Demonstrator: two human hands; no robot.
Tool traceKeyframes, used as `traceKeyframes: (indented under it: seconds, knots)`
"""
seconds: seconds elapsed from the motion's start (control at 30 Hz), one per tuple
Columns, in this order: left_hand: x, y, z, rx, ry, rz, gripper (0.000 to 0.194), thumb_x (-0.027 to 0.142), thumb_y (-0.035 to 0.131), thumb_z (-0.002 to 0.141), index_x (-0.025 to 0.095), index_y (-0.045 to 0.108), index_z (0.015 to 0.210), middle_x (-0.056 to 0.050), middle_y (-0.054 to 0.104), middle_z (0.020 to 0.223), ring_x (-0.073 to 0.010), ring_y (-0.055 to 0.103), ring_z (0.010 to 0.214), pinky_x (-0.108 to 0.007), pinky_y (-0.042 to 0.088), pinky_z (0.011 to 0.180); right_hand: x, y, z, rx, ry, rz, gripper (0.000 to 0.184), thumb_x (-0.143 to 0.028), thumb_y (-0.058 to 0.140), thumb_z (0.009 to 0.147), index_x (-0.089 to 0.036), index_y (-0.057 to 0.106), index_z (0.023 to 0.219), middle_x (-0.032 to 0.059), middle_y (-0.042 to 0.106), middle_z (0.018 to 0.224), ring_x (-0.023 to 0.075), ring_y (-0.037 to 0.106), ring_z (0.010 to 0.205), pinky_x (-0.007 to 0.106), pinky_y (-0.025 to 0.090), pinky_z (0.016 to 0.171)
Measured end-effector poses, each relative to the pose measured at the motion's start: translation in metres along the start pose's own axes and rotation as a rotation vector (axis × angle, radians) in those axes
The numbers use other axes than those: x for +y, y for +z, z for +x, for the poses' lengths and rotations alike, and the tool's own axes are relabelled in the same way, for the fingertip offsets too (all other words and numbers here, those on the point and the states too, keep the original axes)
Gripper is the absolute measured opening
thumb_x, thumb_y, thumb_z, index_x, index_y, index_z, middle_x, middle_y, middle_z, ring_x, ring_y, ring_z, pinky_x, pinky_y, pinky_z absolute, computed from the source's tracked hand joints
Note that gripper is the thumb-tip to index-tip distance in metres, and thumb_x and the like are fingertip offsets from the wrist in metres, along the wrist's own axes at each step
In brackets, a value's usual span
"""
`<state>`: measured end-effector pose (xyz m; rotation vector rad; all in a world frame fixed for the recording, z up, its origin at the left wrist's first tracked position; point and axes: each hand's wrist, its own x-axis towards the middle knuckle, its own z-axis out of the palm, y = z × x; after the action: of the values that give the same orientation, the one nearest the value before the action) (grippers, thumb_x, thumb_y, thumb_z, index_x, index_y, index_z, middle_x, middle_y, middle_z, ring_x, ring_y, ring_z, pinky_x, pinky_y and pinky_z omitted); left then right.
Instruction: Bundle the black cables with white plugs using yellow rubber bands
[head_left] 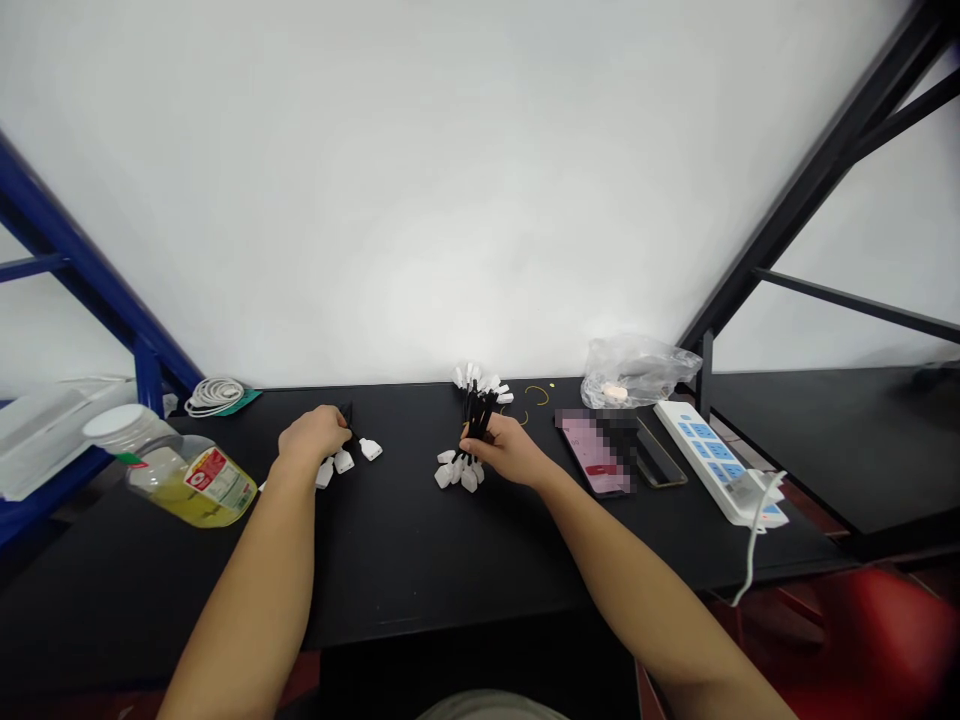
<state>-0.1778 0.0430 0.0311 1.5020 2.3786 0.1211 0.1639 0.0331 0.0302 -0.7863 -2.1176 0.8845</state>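
Near the middle of the table [390, 570], the bundle [472, 412] sits in the right hand [506, 447]: short black leads [482, 402] gathered side by side, with white plugs [469, 477] fanning out at both ends. It looks light, and the leads seem soft enough to bend yet springy enough to splay; the plugs are probably hard and smooth, apt to slide against one another. The black middle seems the best place to take hold, all the leads pinched together, since tugging on one plug could strain its lead. The right hand is closed around the lower part of that middle, just above the near plugs, thumb across the leads. Between the jar [199, 482] and the bundle, the left hand [316, 436] bends down over other leads [370, 450], its fingers drawn in; whether they pinch one cannot be told, as the hand hides its fingertips
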Motion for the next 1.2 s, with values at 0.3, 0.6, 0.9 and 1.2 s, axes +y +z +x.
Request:
traceKeyframes:
  seconds: [0.3, 0.6, 0.9, 1.2]
  knots:
    - [0.058, 0.010, -0.044, 0.398, 0.478, -0.511, 0.031, 0.044, 0.058, 0.085, 0.023, 0.070, 0.104, -0.003, 0.074, 0.094, -0.0208, 0.068, 0.085, -0.030, 0.051, 0.079, 0.002, 0.004, 0.000, 0.020, 0.046, 0.058, 0.019, -0.036, 0.065, 0.089, -0.017, 0.067, 0.088, 0.0013, 0.060, 0.081, 0.0125, 0.057, 0.069, 0.024, 0.046, 0.063]
    - [0.110, 0.055, -0.081, 0.076, 0.868, -0.776, 0.019, 0.035, 0.063, 0.085, 0.020, 0.074, 0.085, -0.007, 0.072, 0.095, -0.0169, 0.066, 0.077, -0.028, 0.052, 0.069, 0.010, 0.008, 0.000, 0.113, 0.153, 0.011, 0.027, -0.040, 0.073, 0.081, -0.016, 0.068, 0.095, -0.0017, 0.057, 0.069, 0.0113, 0.050, 0.061, 0.022, 0.041, 0.055]
    - [0.100, 0.057, -0.074, -0.210, 0.835, -0.958, 0.027, 0.038, 0.070, 0.078, 0.018, 0.061, 0.094, -0.004, 0.070, 0.078, -0.0138, 0.062, 0.061, -0.025, 0.047, 0.058, 0.007, 0.007, 0.000, 0.080, 0.073, 0.081, 0.027, -0.043, 0.070, 0.085, -0.017, 0.071, 0.090, 0.0008, 0.060, 0.073, 0.0119, 0.052, 0.063, 0.024, 0.042, 0.058]
    - [0.048, 0.006, -0.035, 0.289, 0.291, -0.173, 0.034, 0.054, 0.052, 0.087, 0.024, 0.068, 0.092, -0.008, 0.073, 0.103, -0.0297, 0.067, 0.098, -0.035, 0.049, 0.078, 0.002, 0.002, 0.000, 0.064, 0.057, -0.004, 0.016, -0.034, 0.065, 0.089, -0.018, 0.067, 0.086, 0.0020, 0.062, 0.081, 0.0133, 0.056, 0.069, 0.025, 0.044, 0.064]
